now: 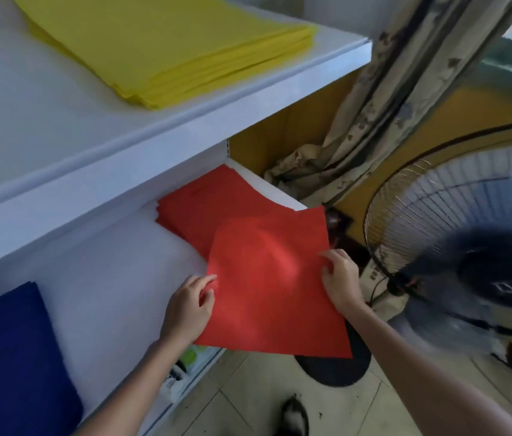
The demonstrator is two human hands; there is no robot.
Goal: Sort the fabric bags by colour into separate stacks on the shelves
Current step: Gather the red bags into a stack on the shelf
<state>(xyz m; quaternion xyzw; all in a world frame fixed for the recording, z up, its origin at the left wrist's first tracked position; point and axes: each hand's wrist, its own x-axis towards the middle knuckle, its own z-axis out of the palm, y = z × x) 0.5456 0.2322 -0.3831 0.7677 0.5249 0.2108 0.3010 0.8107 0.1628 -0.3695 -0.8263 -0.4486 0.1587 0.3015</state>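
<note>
left hand grips left edge of red bag, centre frame | right hand pinches its right edge | bag held flat, partly over red stack on lower shelf | blue stack lower left | yellow stack on upper shelf, top | fan right

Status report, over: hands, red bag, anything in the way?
Left hand and right hand each grip the red bag by a side edge. Bag held in front of the red stack, not laid down. Nothing blocking; fan close on right.
</note>
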